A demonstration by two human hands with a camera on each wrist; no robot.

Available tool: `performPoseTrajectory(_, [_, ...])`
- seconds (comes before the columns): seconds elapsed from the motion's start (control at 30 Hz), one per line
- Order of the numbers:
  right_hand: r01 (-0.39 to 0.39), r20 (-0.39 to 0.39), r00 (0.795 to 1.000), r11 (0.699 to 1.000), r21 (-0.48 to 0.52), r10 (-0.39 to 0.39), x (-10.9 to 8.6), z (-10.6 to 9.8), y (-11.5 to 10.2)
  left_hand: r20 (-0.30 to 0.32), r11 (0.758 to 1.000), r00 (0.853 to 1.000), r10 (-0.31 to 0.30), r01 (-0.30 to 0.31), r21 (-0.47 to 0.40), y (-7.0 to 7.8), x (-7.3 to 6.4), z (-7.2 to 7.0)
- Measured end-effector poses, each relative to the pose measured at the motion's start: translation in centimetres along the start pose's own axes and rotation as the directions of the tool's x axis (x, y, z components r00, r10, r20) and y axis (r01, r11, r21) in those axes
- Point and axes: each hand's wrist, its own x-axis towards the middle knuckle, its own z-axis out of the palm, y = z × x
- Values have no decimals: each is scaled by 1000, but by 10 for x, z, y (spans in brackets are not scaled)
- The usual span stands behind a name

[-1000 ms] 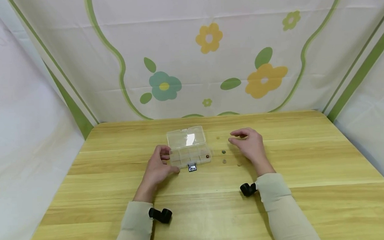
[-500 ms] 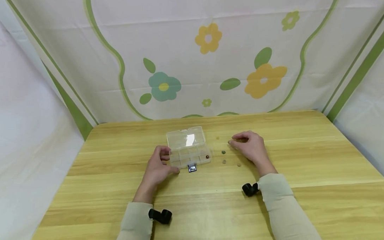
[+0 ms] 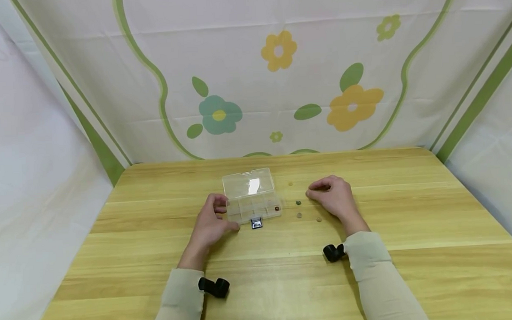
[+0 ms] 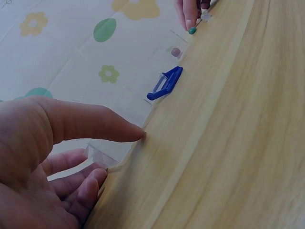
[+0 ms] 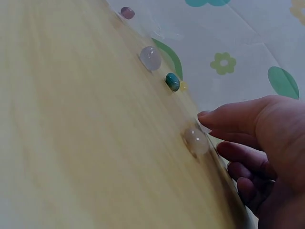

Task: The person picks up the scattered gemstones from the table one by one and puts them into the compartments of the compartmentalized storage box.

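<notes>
A clear plastic compartment box (image 3: pixel 249 208) lies with its lid (image 3: pixel 242 185) raised toward the back and its blue latch (image 4: pixel 167 83) at the front. One reddish bead (image 3: pixel 277 208) sits in a right-hand compartment. My left hand (image 3: pixel 209 223) holds the box's left end, thumb at the front edge, fingers behind. Right of the box, my right hand (image 3: pixel 334 197) pinches a small pale bead (image 5: pixel 205 128) between thumb and forefinger, mostly hidden. Near it on the table lie a green bead (image 5: pixel 172 82), a yellow bead (image 3: pixel 290 183) and two translucent beads, one left (image 5: pixel 150 58), one closer (image 5: pixel 196 140).
The wooden table (image 3: pixel 269 286) reaches back to a white curtain (image 3: pixel 235 52) printed with flowers. More white cloth hangs at both sides. Black wrist cameras are strapped over both pale sleeves (image 3: pixel 380 273).
My right hand's thumb and forefinger have come down slightly and closed together on the pale bead. The left hand and the box have stayed in place.
</notes>
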Motion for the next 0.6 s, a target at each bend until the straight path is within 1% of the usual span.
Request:
performPoseTrajectory(0.17, [26,-3,1000,999,-26,-26,0,1,0,0,1000,1000,-5,5,-8,0,0,0])
performPoseTrajectory(0.33, [19,-8,1000,999,-28,-19,-1,2,-2,-2,1000,1000,-10,10,-22,1,-1,1])
performPoseTrajectory(0.47, [30,-13,999,999,-29,-30,-3,4,-9,1,999,1000,-19,19,-29,2,-1,1])
performPoseTrajectory(0.6, [54,-14,998,999,3,-54,-5,8,-20,-2,999,999,-33,33,-29,1,-1,1])
